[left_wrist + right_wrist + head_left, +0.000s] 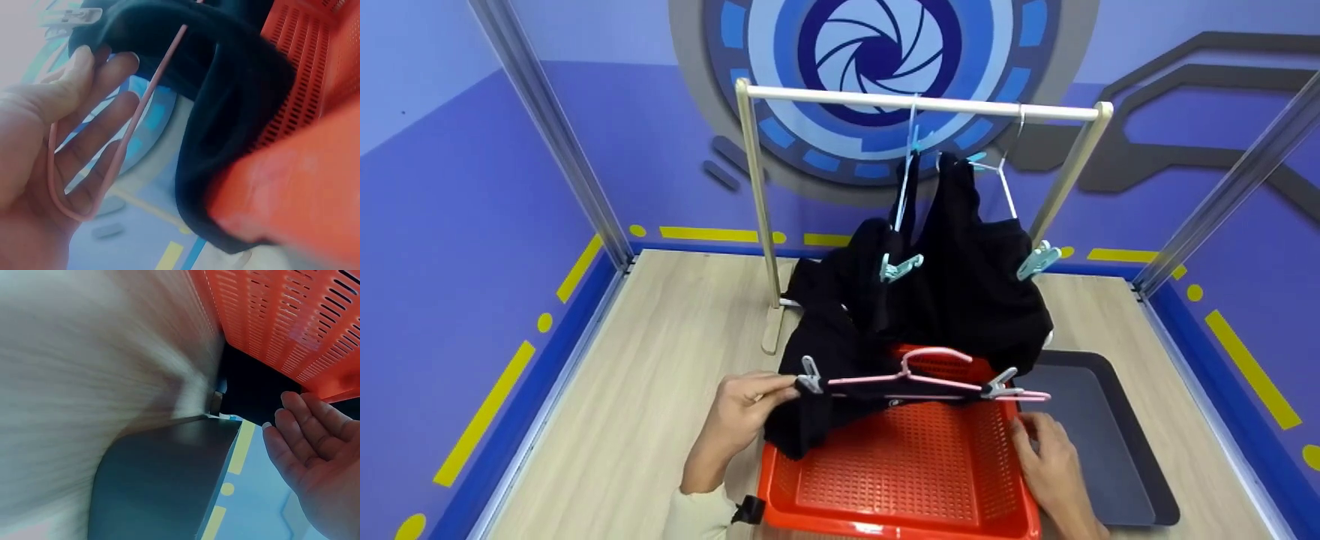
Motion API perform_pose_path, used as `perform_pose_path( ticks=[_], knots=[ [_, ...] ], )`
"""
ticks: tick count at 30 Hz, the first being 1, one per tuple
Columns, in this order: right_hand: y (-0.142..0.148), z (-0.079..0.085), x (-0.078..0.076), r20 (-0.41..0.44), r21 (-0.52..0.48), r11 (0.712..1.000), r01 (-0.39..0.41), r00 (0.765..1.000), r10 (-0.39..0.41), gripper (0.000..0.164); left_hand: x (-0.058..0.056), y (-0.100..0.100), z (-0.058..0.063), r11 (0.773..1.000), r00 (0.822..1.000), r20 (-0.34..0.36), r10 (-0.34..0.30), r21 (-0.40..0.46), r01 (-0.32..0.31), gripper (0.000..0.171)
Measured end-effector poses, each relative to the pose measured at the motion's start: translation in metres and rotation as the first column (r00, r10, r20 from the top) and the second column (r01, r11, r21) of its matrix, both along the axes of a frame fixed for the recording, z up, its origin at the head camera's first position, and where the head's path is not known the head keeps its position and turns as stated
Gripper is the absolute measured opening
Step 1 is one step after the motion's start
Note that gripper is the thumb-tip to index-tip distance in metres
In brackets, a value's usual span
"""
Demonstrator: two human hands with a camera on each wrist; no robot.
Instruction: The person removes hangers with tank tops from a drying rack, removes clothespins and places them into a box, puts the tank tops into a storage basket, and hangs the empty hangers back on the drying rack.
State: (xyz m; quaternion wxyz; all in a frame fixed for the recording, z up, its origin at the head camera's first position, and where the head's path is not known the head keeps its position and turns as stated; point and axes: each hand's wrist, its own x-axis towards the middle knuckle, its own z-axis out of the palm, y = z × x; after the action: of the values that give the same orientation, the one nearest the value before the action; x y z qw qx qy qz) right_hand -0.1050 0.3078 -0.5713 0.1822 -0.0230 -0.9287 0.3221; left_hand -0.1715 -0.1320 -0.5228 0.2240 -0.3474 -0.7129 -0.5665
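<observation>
A pink clothes hanger [937,388] lies across the red basket [900,517], its hook up. A black garment [855,409] hangs from it, fastened by grey clips [811,375] near both ends. My left hand [744,411] pinches the hanger's left end beside a clip, thumb against the forefinger side. In the left wrist view the pink wire loop [115,157] crosses the fingers and the dark cloth [225,112] drapes over the basket's rim. My right hand [1046,457] is beside the basket's right side, its fingers loosely bent and holding nothing in the right wrist view.
Behind the basket a wooden rack [847,97] carries black clothes [982,277] on hangers with light-blue clips [1039,260]. Under my right hand is a dark grey tray [1091,420]. Blue-purple panels [450,187] border the wooden tabletop [690,322].
</observation>
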Motion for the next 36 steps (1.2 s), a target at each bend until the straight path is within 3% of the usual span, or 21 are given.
perform_pose_path(
  ticks=[5, 9, 16, 22, 25, 29, 36],
  knots=[
    [0.004, 0.001, 0.000, -0.022, -0.004, 1.000, 0.029, 0.999, -0.029, 0.015, -0.003, 0.005, -0.001, 1.000, 1.000, 0.014, 0.019, -0.016, -0.018, 0.021],
    [0.009, 0.006, 0.002, -0.038, -0.010, 0.998, 0.065, 0.997, -0.065, 0.013, -0.002, 0.006, -0.002, 1.000, 0.997, 0.076, -0.001, -0.013, 0.002, 0.017],
    [0.018, 0.021, 0.008, -0.033, -0.076, 0.988, 0.138, 0.989, -0.141, 0.015, 0.002, 0.007, -0.003, 0.999, 0.983, 0.183, -0.013, -0.030, 0.018, 0.015],
    [0.016, 0.033, 0.011, -0.005, -0.114, 0.982, 0.152, 0.988, -0.153, 0.017, 0.003, 0.008, -0.005, 0.996, 0.963, 0.270, -0.004, -0.087, 0.029, 0.013],
    [0.012, 0.037, 0.009, -0.019, -0.115, 0.983, 0.142, 0.989, -0.145, 0.017, 0.003, 0.007, -0.005, 0.993, 0.946, 0.325, -0.001, -0.108, 0.038, 0.013],
    [0.008, 0.042, 0.008, -0.068, -0.116, 0.989, 0.096, 0.992, -0.105, 0.016, 0.002, 0.007, -0.006, 0.990, 0.936, 0.353, 0.006, -0.135, 0.045, 0.013],
    [0.003, 0.054, 0.002, -0.162, -0.141, 0.987, -0.076, 0.985, 0.053, 0.026, 0.000, 0.005, -0.011, 0.984, 0.925, 0.378, 0.025, -0.173, 0.044, 0.012]
  ],
)
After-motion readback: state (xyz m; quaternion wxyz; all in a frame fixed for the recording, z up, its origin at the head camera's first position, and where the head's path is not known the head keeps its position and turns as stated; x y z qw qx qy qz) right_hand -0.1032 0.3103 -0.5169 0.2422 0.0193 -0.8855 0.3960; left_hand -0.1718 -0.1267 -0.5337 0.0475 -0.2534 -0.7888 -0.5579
